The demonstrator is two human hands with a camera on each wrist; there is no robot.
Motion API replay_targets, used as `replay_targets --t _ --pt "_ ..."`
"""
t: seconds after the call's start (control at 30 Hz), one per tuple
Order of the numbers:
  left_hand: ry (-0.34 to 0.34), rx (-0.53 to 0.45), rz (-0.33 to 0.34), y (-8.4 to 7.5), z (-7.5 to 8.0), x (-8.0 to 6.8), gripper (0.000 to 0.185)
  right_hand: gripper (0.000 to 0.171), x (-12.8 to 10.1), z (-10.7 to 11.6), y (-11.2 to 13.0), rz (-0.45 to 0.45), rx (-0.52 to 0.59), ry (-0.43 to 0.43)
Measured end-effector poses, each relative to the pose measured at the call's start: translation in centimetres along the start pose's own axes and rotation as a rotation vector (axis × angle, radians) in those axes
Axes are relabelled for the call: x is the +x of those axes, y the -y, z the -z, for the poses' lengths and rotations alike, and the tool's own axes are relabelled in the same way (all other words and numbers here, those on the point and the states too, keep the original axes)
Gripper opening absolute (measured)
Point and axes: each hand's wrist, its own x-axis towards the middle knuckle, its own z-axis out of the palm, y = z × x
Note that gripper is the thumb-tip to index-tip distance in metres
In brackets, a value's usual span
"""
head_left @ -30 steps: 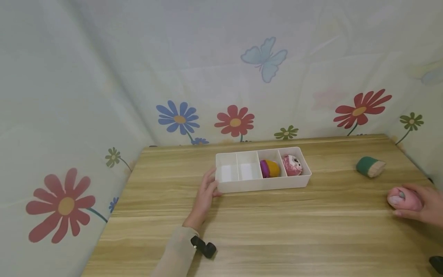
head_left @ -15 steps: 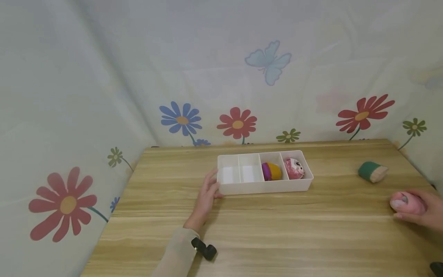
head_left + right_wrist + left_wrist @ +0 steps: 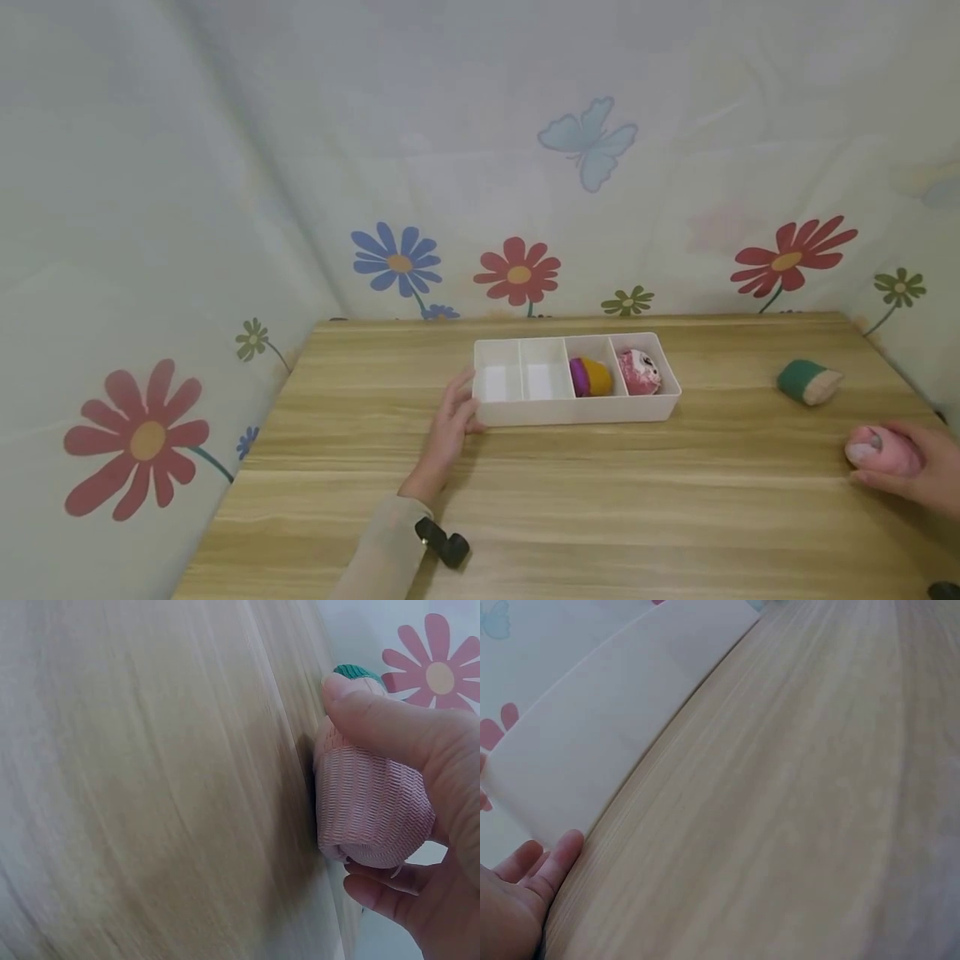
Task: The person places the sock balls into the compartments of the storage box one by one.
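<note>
My right hand [image 3: 926,467] grips a balled-up pink sock [image 3: 885,451] at the right of the table. The right wrist view shows its ribbed pink knit [image 3: 371,806] between thumb and fingers, low over the wood; whether it touches cannot be told. Beyond it lies a balled-up green sock [image 3: 808,382] with a beige end. My left hand [image 3: 450,425] rests against the left end of a white divided box [image 3: 577,412], thumb at its front corner [image 3: 570,844]. A yellow and purple sock [image 3: 592,377] and a pink and white one [image 3: 640,372] sit in its two right compartments.
The two left compartments show their white bottoms [image 3: 501,385]. Under everything is a wood-grain table [image 3: 600,500], bounded at the back and sides by a hanging white cloth [image 3: 450,150] printed with flowers and a butterfly.
The whole head view has shifted slightly, so everything sits a little lower. Both hands keep their places, the right still gripping the pink sock and the left at the box.
</note>
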Motion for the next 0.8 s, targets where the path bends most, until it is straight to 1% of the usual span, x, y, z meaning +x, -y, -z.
replay_targets --t 0.2,0.33,0.43,0.57,0.8 --pt "0.002 0.000 -0.001 0.1 0.0 -0.1 0.047 0.077 -0.2 -0.1 0.1 0.026 0.012 -0.022" --pt "0.001 0.004 0.005 0.3 0.1 0.0 0.047 0.078 0.0 -0.2 0.4 0.006 -0.012 -0.010" --pt "0.001 0.006 0.005 0.3 0.1 0.0 0.047 0.078 0.1 -0.1 0.7 0.009 -0.010 -0.014" --pt "-0.003 0.006 0.006 0.3 0.1 0.0 0.047 0.076 0.4 0.1 1.1 0.045 0.011 -0.030" --pt "-0.001 0.010 0.000 0.2 0.1 -0.1 0.047 0.075 1.1 0.6 1.8 0.091 0.016 -0.012"
